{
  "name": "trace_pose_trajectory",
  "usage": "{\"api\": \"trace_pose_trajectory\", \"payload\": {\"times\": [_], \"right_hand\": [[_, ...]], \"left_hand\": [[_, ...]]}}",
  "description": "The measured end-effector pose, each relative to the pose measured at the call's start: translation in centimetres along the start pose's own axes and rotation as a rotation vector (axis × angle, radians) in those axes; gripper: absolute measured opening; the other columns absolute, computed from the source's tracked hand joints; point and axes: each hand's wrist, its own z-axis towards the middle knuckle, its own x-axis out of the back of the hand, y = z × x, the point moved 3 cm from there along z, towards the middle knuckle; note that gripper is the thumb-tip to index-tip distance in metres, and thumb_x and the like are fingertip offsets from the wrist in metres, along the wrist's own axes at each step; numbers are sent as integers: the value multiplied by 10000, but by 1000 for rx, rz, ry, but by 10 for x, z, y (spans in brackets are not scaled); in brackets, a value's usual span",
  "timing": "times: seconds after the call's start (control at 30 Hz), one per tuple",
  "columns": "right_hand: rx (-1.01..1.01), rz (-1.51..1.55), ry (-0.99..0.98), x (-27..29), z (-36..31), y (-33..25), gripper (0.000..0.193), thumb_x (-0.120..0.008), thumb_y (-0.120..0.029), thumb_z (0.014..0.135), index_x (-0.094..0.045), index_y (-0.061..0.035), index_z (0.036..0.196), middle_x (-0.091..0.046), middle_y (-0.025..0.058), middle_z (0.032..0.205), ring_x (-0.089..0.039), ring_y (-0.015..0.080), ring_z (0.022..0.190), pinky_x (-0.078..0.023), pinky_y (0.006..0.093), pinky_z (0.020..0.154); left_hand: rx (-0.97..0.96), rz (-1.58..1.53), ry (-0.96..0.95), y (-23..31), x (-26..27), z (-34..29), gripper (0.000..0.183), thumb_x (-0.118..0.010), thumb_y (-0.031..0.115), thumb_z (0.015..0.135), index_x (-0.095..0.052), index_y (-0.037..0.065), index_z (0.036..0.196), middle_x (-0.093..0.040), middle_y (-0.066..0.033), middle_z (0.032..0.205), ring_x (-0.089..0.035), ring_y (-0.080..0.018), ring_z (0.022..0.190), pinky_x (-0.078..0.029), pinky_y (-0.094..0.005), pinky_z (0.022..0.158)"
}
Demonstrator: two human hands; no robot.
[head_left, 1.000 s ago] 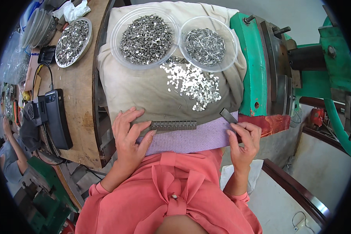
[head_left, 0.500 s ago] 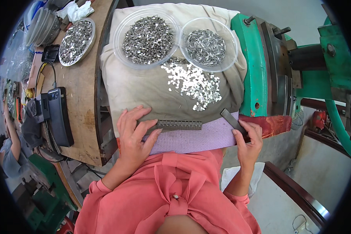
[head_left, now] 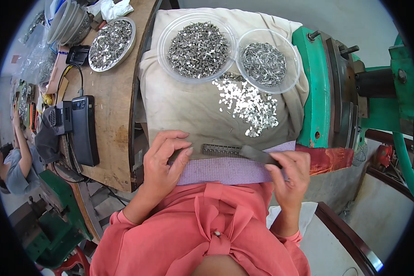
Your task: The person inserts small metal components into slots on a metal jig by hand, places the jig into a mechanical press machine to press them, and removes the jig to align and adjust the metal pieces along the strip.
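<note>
My right hand (head_left: pixel 290 177) grips the near end of a dark flat metal bar (head_left: pixel 257 155) between thumb and fingers. The bar's far end lies over the right end of a dark toothed metal strip (head_left: pixel 220 150), hiding that part. The strip rests at the edge of a brown cloth, beside a purple checked cloth (head_left: pixel 207 171). Just left of the strip, my left hand (head_left: pixel 163 158) has curved, parted fingers with nothing in them. Beyond the strip, small shiny flat metal pieces (head_left: pixel 248 106) lie scattered on the brown cloth (head_left: pixel 184 110).
Two clear plastic tubs stand at the back: a larger tub (head_left: pixel 162 60) of small metal parts and a smaller tub (head_left: pixel 297 69) of thin pins. A green machine (head_left: pixel 308 87) borders the right. Leftward, a wooden table (head_left: pixel 117 106) holds a phone (head_left: pixel 85 131) and a bowl (head_left: pixel 132 39).
My right hand has moved the metal bar left, onto the strip's right end. My left hand has drawn away from the strip's left end. The whole view has shifted slightly.
</note>
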Motion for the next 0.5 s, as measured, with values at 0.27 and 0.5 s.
{"api": "trace_pose_trajectory", "payload": {"times": [0.27,0.5], "right_hand": [[155,65,-90,-36,20,-26,330,-815,-63,683,-719,-69,999,-608,45,931,-553,260,843,-470,369,707],[144,55,-99,-43,23,-30,332,-826,-66,648,-732,-67,967,-608,44,890,-551,255,820,-452,367,680]], "left_hand": [[92,-17,-15,1,-3,3,68,-695,48,872,-646,2,882,-625,-105,1025,-589,-152,791,-485,-275,682],[43,106,-88,9,-13,9,128,-747,93,816,-645,21,844,-606,-116,1035,-618,-286,789,-481,-376,665]]}}
